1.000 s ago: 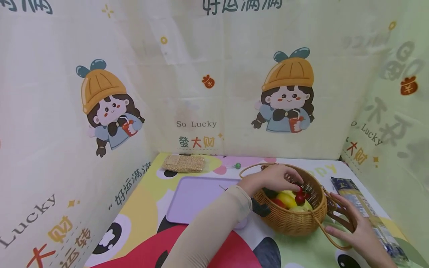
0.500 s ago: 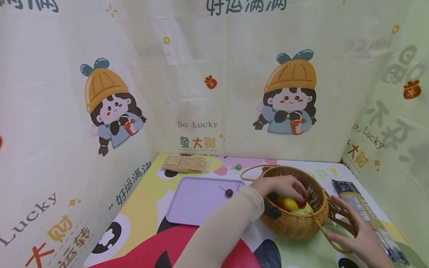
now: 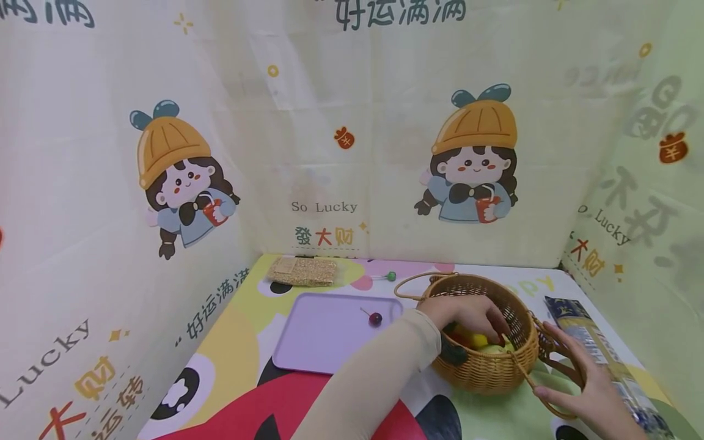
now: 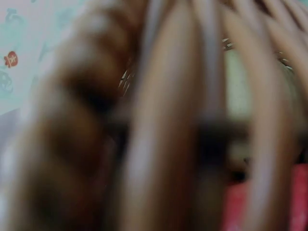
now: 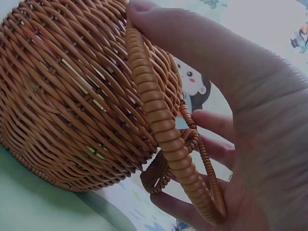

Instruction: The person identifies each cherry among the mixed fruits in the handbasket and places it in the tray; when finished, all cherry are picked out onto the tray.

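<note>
Sunk lower into the wicker basket (image 3: pixel 484 360) than half a second ago: left hand (image 3: pixel 467 315), fingers now curled down among the fruit, knuckles level with the rim. Whether anything is pinched, impossible to tell; fingertips hidden by the basket wall, and the left wrist view only a brown blur. Yellow fruit (image 3: pixel 477 340) and a pale green one (image 3: pixel 495 349) showing just beside that hand. Right hand (image 3: pixel 583 388) on the near side, fingers curled round the looped handle (image 5: pixel 163 130), steadying the basket against the table.

Already out and lying on the lilac tray (image 3: pixel 319 342): one small dark cherry (image 3: pixel 376 318) with its stem up. Further back, a seeded snack bar (image 3: pixel 302 271) and a green lollipop (image 3: pixel 390 276); to the right, a long dark packet (image 3: pixel 599 348).

Likely trouble: small round fruit slipping from a blind pinch and rolling back under the others; basket tipping toward the tray if the pull comes before the handle grip tightens; sleeve catching on the rim.
</note>
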Action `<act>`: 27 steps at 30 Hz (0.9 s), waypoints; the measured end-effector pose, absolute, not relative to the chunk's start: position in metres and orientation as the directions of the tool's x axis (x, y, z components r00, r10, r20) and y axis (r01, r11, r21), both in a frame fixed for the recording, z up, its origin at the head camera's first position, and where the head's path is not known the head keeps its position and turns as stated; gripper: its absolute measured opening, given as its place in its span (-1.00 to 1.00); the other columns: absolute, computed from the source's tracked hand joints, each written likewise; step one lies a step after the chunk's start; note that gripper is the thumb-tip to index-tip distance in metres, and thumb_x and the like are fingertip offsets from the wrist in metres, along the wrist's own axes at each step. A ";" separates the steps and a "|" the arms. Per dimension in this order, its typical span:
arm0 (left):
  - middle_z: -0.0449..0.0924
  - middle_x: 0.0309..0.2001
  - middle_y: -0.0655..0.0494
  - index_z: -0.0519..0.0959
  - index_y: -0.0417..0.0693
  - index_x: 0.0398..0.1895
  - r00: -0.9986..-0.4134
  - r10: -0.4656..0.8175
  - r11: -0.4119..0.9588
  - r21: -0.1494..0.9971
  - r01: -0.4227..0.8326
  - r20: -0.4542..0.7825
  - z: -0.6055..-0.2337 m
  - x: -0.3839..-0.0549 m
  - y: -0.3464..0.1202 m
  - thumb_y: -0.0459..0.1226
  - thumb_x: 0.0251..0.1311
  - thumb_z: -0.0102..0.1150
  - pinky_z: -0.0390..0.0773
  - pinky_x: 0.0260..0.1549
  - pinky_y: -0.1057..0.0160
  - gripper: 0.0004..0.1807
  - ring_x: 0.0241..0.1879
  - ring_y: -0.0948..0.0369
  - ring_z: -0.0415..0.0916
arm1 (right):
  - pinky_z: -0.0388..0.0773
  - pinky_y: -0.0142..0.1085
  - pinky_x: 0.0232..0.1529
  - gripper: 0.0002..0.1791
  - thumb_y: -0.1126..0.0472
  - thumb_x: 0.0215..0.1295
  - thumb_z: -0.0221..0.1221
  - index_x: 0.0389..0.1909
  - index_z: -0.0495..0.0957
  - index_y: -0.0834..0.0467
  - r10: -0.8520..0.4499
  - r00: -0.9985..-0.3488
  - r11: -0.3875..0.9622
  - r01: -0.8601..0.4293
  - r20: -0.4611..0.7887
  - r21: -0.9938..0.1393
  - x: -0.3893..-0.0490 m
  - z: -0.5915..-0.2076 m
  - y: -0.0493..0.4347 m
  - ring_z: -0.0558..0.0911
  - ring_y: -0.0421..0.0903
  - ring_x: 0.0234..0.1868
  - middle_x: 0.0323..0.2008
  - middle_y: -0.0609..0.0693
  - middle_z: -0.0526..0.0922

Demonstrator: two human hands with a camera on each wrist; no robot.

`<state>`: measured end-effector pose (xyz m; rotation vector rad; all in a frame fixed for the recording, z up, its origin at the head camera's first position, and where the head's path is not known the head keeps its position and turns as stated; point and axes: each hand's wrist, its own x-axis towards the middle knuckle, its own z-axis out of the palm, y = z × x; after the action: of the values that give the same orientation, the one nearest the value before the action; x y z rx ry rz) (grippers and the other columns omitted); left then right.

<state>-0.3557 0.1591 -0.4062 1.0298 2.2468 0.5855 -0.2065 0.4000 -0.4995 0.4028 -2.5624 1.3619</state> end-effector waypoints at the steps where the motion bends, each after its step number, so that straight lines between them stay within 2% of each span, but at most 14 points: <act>1: 0.83 0.13 0.43 0.75 0.17 0.37 -0.523 0.786 0.602 0.598 0.529 -0.329 -0.406 -0.355 0.160 -0.26 0.55 0.33 0.48 0.01 0.67 -0.61 0.09 0.60 0.61 | 0.56 -0.67 0.11 0.22 0.41 0.35 0.50 0.84 -0.02 -0.11 -0.142 -0.940 0.534 -0.337 0.311 -0.775 -0.207 -0.500 0.400 0.28 -0.82 0.35 0.60 -0.55 0.13; 7: 0.82 -0.02 0.50 0.84 0.22 0.19 -0.547 0.776 0.622 0.524 0.582 -0.313 -0.404 -0.349 0.169 -0.23 0.55 0.32 0.49 -0.09 0.65 -0.72 -0.06 0.60 0.58 | 0.55 -0.69 0.11 0.23 0.39 0.32 0.52 0.84 0.00 -0.12 -0.133 -0.940 0.543 -0.335 0.315 -0.770 -0.208 -0.502 0.402 0.28 -0.82 0.35 0.59 -0.54 0.14; 12: 0.81 0.00 0.50 0.84 0.24 0.17 -0.545 0.772 0.633 0.485 0.604 -0.328 -0.403 -0.346 0.176 -0.21 0.56 0.31 0.49 -0.10 0.64 -0.74 -0.07 0.61 0.58 | 0.56 -0.69 0.11 0.22 0.39 0.33 0.52 0.84 0.00 -0.12 -0.129 -0.942 0.535 -0.330 0.311 -0.778 -0.207 -0.505 0.402 0.30 -0.81 0.34 0.59 -0.53 0.13; 19: 0.81 -0.01 0.49 0.85 0.23 0.16 -0.569 0.760 0.642 0.501 0.580 -0.314 -0.402 -0.344 0.172 -0.24 0.55 0.34 0.54 -0.14 0.62 -0.74 -0.11 0.58 0.59 | 0.56 -0.68 0.10 0.19 0.39 0.37 0.48 0.84 -0.01 -0.12 -0.138 -0.941 0.525 -0.333 0.308 -0.783 -0.208 -0.504 0.399 0.30 -0.80 0.35 0.60 -0.54 0.13; 27: 0.73 -0.13 0.54 0.84 0.24 0.11 -0.603 0.777 0.594 0.529 0.606 -0.183 -0.398 -0.351 0.151 -0.22 0.53 0.38 0.54 -0.15 0.61 -0.79 -0.13 0.58 0.57 | 0.55 -0.68 0.09 0.16 0.35 0.41 0.47 0.84 -0.01 -0.12 -0.125 -0.948 0.536 -0.312 0.292 -0.785 -0.207 -0.504 0.397 0.30 -0.79 0.33 0.60 -0.52 0.14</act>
<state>-0.3506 0.1515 -0.3977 1.1096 2.4289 0.5917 -0.2070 0.3969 -0.5039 0.3716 -2.5726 1.3747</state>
